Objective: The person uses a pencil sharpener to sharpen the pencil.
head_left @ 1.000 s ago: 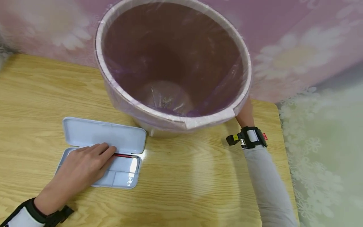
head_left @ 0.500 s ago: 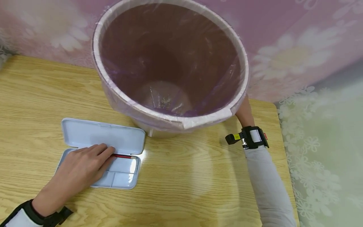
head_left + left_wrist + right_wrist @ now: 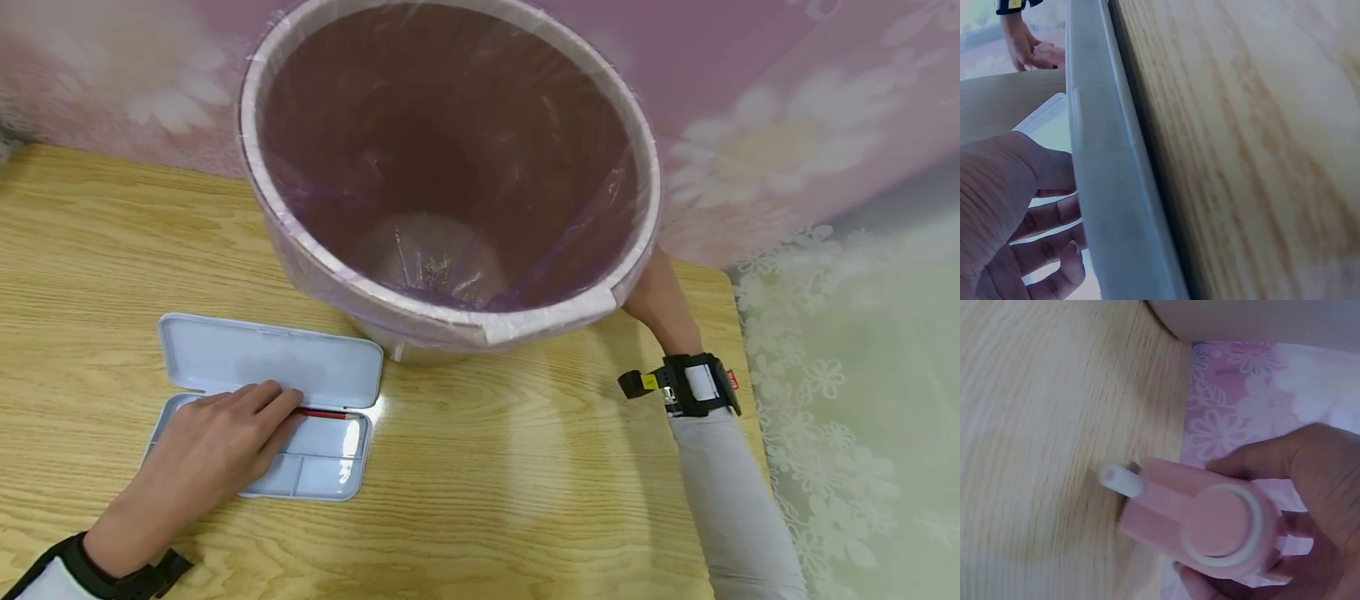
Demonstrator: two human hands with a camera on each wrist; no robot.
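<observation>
Fingers of the right hand [image 3: 1332,487] are curled round the round end of the pink gadget [image 3: 1216,522], white peg [image 3: 1121,480] pointing left in the right wrist view. It's over the table [image 3: 480,467] edge, right of the bin [image 3: 555,318], mostly hidden from above; can't tell if it touches the table. Likely light, stiff, smooth plastic; hold the round body, not the peg. Left hand [image 3: 221,442] reaches into the open case [image 3: 270,358]; tips hidden, can't tell if they pinch. Red pencil [image 3: 326,413] lies along its far side: thin, stiff, tip probably fragile; hold mid-shaft. Visible near compartments look bare. Bin is lined, specks [image 3: 437,268] at bottom, too small to identify.
</observation>
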